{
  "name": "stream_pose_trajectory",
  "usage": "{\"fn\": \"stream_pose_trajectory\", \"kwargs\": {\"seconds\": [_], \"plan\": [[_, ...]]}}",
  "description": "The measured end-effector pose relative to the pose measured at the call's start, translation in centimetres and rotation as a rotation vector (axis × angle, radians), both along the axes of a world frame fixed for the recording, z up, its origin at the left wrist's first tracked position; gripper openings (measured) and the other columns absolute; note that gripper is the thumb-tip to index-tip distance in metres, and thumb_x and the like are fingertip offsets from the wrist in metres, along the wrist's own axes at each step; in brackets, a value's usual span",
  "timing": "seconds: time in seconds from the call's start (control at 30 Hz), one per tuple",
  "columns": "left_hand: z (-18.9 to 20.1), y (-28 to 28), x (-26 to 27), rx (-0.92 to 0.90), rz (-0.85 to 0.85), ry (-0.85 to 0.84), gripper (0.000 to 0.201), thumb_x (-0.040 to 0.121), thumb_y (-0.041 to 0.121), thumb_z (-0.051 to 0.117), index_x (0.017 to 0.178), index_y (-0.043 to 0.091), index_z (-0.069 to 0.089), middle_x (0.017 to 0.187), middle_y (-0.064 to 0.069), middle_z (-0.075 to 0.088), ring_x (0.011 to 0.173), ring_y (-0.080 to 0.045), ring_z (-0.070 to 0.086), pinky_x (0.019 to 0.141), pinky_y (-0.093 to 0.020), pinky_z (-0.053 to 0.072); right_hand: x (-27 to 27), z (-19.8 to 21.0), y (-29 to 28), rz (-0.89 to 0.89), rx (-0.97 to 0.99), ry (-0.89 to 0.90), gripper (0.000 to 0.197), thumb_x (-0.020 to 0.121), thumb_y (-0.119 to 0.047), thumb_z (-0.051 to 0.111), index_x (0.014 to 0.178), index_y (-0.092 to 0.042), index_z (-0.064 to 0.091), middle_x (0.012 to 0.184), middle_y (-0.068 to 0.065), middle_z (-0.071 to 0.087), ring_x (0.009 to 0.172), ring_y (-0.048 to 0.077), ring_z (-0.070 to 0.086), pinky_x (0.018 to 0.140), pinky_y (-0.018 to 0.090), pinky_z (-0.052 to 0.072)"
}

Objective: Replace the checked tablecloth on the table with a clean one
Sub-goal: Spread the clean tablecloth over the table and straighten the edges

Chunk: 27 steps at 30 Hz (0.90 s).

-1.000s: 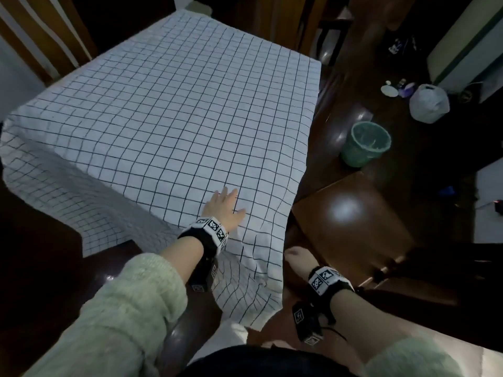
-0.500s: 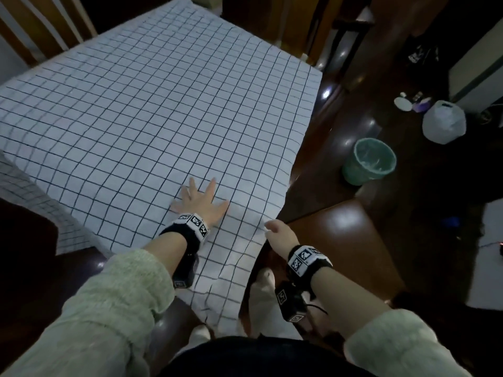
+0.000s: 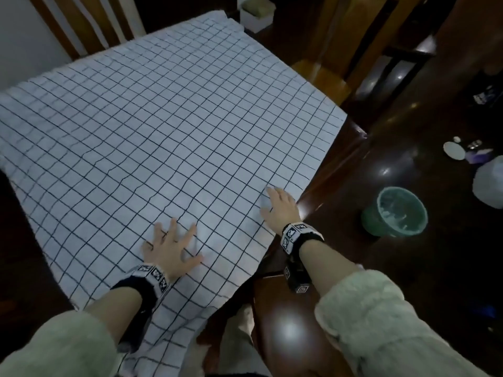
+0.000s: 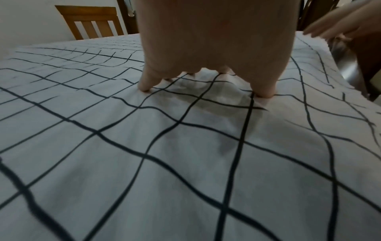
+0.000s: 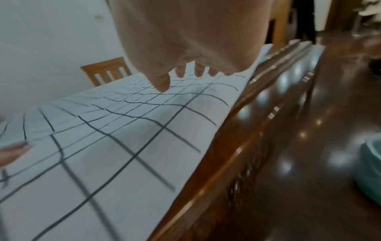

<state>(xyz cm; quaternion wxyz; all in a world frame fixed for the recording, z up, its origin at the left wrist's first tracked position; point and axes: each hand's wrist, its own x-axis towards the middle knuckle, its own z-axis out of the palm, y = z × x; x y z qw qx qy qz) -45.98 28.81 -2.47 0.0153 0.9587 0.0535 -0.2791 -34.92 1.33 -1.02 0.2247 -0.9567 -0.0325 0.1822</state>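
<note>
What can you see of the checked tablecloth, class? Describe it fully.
The checked tablecloth is thin white fabric with a dark grid of lines. It lies spread over the table, slightly rippled, with its near corner hanging off the edge and a strip of dark wood bare along the right side. The left hand presses on it with fingers spread; the right hand rests, fingers straight, near its right edge.
</note>
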Motion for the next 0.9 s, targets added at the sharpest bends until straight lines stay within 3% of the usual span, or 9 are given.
{"fn": "stream_pose_trajectory", "kwargs": {"seconds": [0.17,0.3,0.4,0.53,0.77,0.9], "plan": [[0.0,0.1,0.5,-0.017,0.014,0.070,0.085,0.075,0.084,0.031,0.143,0.055,-0.011,0.158,0.005,-0.021,0.144,-0.032,-0.020,0.114,-0.061,0.010,5.3,-0.8,4.1,0.359,-0.196,0.025,0.081,0.089,-0.062,0.042,0.153,-0.032,0.002,0.161,0.001,-0.008,0.148,0.025,-0.010,0.120,0.042,-0.003],[0.3,0.2,0.6,-0.064,0.035,0.079,0.085,0.075,0.083,0.036,0.142,0.057,-0.010,0.157,0.007,-0.024,0.144,-0.031,-0.022,0.114,-0.061,0.008,7.1,-2.1,4.4,0.511,-0.271,0.058,0.083,0.087,-0.068,0.039,0.152,-0.037,-0.003,0.160,-0.003,-0.017,0.147,0.024,-0.017,0.119,0.046,-0.007],[0.6,-0.4,0.6,-0.052,0.048,0.090,0.086,0.074,0.084,0.037,0.142,0.057,-0.009,0.157,0.007,-0.026,0.144,-0.031,-0.022,0.114,-0.061,0.006,6.3,-3.1,2.4,0.483,-0.261,0.014,0.081,0.084,-0.077,0.029,0.150,-0.044,-0.004,0.159,-0.009,-0.018,0.146,0.019,-0.019,0.119,0.047,-0.006],[0.6,-2.2,1.8,-0.054,0.036,0.103,0.086,0.075,0.082,0.039,0.144,0.056,-0.006,0.156,0.008,-0.027,0.143,-0.031,-0.025,0.115,-0.061,0.003,5.5,-2.7,-0.5,0.403,-0.288,0.005,0.080,0.083,-0.080,0.021,0.150,-0.044,-0.006,0.159,-0.008,-0.017,0.147,0.018,-0.017,0.119,0.047,-0.004],[0.0,-5.7,4.9,-0.059,-0.086,0.117,0.089,0.072,0.082,0.040,0.143,0.057,-0.008,0.155,0.008,-0.030,0.144,-0.037,-0.020,0.113,-0.063,0.004,4.0,-1.8,-6.4,0.245,-0.314,0.122,0.083,0.082,-0.081,0.025,0.149,-0.045,-0.008,0.158,-0.012,-0.019,0.147,0.014,-0.016,0.119,0.049,-0.004],[-0.2,-7.9,4.7,-0.083,-0.155,0.072,0.093,0.062,0.084,0.032,0.143,0.057,-0.005,0.157,0.010,-0.024,0.144,-0.036,-0.019,0.113,-0.064,0.005,2.3,-2.0,-8.5,0.193,-0.383,0.119,0.080,0.083,-0.078,0.025,0.148,-0.046,-0.010,0.159,-0.013,-0.016,0.149,0.016,-0.002,0.117,0.049,-0.008]]}}
